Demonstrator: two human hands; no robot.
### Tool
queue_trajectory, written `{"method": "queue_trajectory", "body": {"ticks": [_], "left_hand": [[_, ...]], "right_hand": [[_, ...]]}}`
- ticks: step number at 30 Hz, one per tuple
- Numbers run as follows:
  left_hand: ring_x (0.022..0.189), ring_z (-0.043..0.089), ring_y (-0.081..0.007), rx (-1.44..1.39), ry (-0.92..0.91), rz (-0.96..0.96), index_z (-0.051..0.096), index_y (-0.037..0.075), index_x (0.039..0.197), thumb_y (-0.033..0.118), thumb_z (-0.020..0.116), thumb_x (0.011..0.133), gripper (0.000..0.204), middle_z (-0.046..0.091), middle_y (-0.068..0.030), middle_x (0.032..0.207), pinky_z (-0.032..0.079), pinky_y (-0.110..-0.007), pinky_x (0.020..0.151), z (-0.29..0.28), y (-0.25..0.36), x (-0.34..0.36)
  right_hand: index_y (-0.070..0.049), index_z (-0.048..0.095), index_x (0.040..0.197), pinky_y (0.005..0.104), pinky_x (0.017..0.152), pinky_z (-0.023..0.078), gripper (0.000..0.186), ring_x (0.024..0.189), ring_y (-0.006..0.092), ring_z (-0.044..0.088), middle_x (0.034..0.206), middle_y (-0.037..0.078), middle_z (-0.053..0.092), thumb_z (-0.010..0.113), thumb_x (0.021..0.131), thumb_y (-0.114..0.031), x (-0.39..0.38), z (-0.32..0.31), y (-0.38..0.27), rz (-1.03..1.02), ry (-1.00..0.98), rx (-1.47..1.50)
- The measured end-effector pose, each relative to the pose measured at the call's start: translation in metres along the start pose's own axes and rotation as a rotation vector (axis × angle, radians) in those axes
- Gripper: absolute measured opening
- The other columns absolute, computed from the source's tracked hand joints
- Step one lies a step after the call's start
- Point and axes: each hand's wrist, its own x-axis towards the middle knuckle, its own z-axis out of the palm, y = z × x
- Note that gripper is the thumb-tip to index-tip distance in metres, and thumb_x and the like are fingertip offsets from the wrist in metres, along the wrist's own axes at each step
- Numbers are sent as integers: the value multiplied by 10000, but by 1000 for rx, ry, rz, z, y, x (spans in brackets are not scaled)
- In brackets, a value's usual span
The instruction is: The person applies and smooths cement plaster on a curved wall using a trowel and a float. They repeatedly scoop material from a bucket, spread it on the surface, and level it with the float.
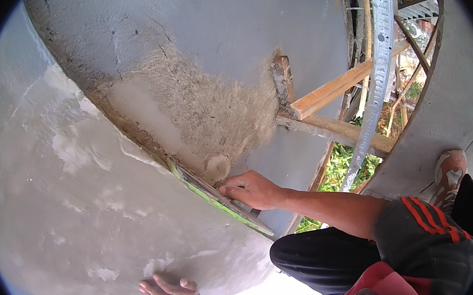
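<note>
My right hand (252, 190) is closed around the grip of a long, flat plastering float (213, 202) with a bright green edge. The float lies slantwise along the border between a smooth, damp grey plaster surface (81, 191) and a rougher, recessed surface (209, 104). Most of the grip is hidden by my fingers. Just above the hand, a small lump of mortar (217, 167) sits by the border. Low in the view, my left hand (170, 290) is open, fingers apart, close over the plaster. Whether it touches is unclear.
Wooden beams (333, 90) jut out at the right, beside a curved perforated metal strip (377, 71). Beyond them are an opening with green plants (341, 168) and more timber. My shoe (451, 175) rests on a grey concrete ledge (454, 104).
</note>
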Motion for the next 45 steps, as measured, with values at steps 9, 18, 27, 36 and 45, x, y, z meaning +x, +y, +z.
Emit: {"method": "queue_trajectory", "body": {"ticks": [9, 18, 27, 36, 45], "left_hand": [[1652, 212, -441, -3, -31, 27, 441, -6, 1631, 504, 265, 1177, 705, 236, -287, 1777, 190, -625, 1311, 2, -1, -1], [1642, 229, -448, -14, -28, 6, 453, 5, 1630, 553, 246, 1178, 740, 253, -267, 1772, 189, -632, 1300, 2, 0, -3], [1657, 234, -436, -3, -16, -2, 479, 34, 1632, 570, 221, 1185, 744, 304, -294, 1760, 187, -591, 1327, 0, 2, -3], [1619, 319, -445, 14, -17, -51, 532, 63, 1593, 619, 203, 1179, 768, 353, -254, 1734, 235, -622, 1299, -3, 7, -5], [1614, 339, -447, 10, -14, -71, 564, 108, 1581, 668, 197, 1167, 788, 389, -243, 1721, 233, -619, 1305, -3, 10, -8]], "right_hand": [[5, 756, 992, 363, 726, 486, 420, 782, 102, 572, 791, 50, 656, 593, 1153, -347, 6, -67, -18, 156, 56, 117], [48, 733, 1377, 295, 874, 547, 457, 940, 88, 663, 1111, 63, 780, 598, 1158, -328, 5, -92, -29, 213, -138, 455], [-35, 382, 1718, 315, 834, 569, 766, 894, 100, 710, 1392, 250, 736, 717, 1104, -347, -17, -86, -51, -98, 345, -160], [-55, 363, 1740, 328, 636, 506, 762, 634, 113, 554, 857, 141, 712, 712, 1069, -143, -4, -53, -74, -378, 310, -341], [-96, 378, 1743, 334, 623, 500, 767, 625, 123, 543, 741, 118, 654, 710, 1052, -105, 0, -29, -97, -331, 254, -404]]}}
